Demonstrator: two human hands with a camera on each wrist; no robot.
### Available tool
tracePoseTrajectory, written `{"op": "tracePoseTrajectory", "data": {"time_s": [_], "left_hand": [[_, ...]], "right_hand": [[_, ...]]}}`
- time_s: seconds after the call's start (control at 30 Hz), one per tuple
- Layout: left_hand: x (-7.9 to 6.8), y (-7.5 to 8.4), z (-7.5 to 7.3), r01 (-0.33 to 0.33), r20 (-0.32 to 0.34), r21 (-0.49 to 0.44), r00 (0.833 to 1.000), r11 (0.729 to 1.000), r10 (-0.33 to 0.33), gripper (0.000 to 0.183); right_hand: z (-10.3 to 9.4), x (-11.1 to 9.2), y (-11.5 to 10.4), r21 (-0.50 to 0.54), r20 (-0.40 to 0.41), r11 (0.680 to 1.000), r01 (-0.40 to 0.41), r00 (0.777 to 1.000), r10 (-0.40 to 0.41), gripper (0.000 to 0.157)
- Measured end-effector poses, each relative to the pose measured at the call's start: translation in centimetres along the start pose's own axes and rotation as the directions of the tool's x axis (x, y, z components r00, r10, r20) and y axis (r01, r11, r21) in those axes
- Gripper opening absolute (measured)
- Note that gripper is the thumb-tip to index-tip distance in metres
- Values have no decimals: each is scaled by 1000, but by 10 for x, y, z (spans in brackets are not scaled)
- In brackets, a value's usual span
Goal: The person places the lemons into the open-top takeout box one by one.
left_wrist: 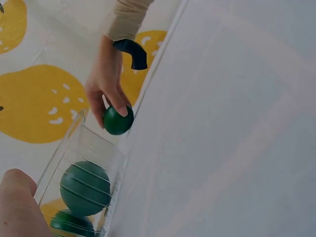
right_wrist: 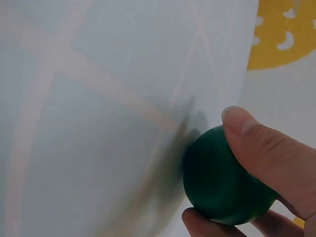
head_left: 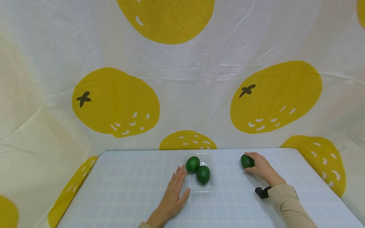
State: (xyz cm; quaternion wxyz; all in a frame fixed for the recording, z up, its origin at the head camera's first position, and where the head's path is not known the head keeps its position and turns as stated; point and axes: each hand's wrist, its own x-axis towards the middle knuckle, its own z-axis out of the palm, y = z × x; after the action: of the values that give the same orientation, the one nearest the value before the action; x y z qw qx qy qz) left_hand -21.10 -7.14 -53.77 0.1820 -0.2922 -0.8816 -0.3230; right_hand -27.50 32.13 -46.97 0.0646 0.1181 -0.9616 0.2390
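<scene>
A clear plastic box [head_left: 199, 189] stands on the table with two dark green egg-shaped fruits inside, one at the back [head_left: 193, 164] and one nearer the front [head_left: 203, 175]. Along the box's left side lies my left hand [head_left: 173, 193], fingers straight, fingertips at the wall. To the right of the box, my right hand [head_left: 260, 166] grips a third green egg-shaped fruit [head_left: 247, 161] between thumb and fingers. In the right wrist view this fruit [right_wrist: 222, 182] is close to the tabletop; whether it touches is unclear. Its exact kind cannot be told.
The table [head_left: 128, 190] has a pale blue checked cover. Behind it hangs a white cloth [head_left: 194, 104] printed with big yellow fruits. A black curved piece [head_left: 262, 192] sits at my right wrist, by the beige sleeve [head_left: 288, 199].
</scene>
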Motion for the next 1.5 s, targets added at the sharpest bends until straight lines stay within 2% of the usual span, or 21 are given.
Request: {"op": "tracePoseTrajectory", "data": {"time_s": [0.37,0.63,0.87,1.03,1.3,1.5], "left_hand": [[0,0,0,-1,-9,-12,1000,1000,1,62],[1,1,1,7,6,-14,1000,1000,-7,63],[0,-1,2,-25,-20,-6,1000,1000,25,62],[-1,-2,2,-10,-9,-10,1000,1000,10,63],[-1,-2,1,-85,-72,-10,994,996,84,61],[-1,-1,0,-60,-47,-11,997,998,60,62]], "right_hand": [[8,-4,-6,50,-74,994,-100,992,104,73],[5,-9,-10,115,-108,980,-164,978,176,73],[-3,-8,-21,152,-179,982,-112,974,139,72],[-6,-6,-31,203,-222,975,-88,966,133,73],[-8,-4,-56,287,-254,957,-51,959,127,70],[-8,-8,-82,348,-264,937,5,960,93,67]]}}
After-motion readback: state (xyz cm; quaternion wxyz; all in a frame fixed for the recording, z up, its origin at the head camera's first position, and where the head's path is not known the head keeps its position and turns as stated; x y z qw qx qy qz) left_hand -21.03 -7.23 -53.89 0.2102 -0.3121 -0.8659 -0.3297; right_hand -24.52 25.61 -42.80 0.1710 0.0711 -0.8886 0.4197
